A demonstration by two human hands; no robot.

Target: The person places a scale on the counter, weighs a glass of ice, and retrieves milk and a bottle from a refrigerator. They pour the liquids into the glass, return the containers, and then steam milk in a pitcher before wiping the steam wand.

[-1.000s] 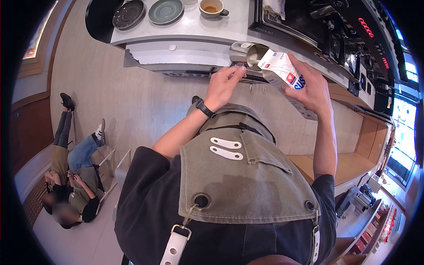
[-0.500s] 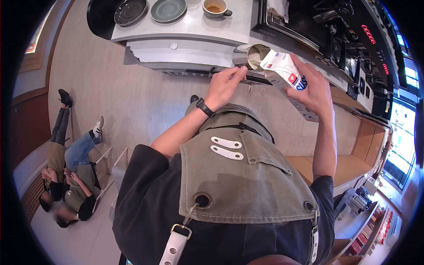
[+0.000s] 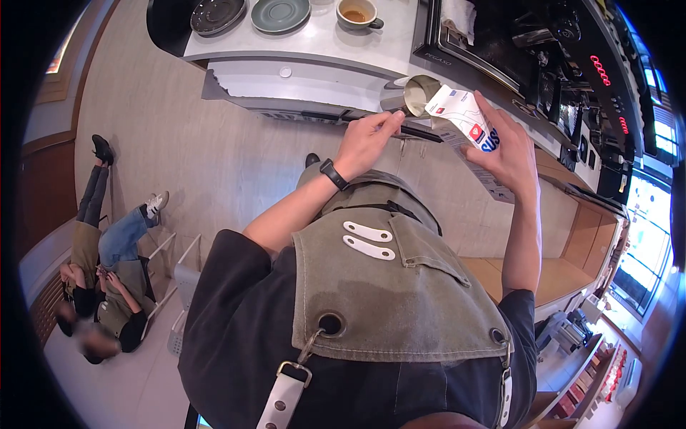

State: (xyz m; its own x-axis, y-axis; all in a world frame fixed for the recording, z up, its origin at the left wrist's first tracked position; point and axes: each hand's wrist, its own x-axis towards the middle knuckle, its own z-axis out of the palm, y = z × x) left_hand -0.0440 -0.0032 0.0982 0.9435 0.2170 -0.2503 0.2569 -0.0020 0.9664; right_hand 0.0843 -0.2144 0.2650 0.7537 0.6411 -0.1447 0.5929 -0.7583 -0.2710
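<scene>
My left hand (image 3: 368, 143), with a black watch on its wrist, is closed on the handle of a metal pitcher (image 3: 400, 98). Some pale liquid shows inside the pitcher's open mouth. My right hand (image 3: 509, 146) grips a white milk carton (image 3: 468, 125) with red and blue print, tilted so its top end meets the pitcher's rim. Whether milk is flowing cannot be made out. Beyond the pitcher, a cup (image 3: 357, 14) with brown liquid stands on the white counter (image 3: 314, 43).
A dark saucer (image 3: 216, 14) and a grey-green saucer (image 3: 280, 13) lie at the counter's left. The black coffee machine (image 3: 572, 64) is at the upper right. Two seated people (image 3: 118, 286) are at the lower left. Wooden shelving (image 3: 586, 243) stands at the right.
The view has shifted slightly, so the counter items appear a little further right. The carton's top and the pitcher's mouth remain together, with both hands still holding them.
</scene>
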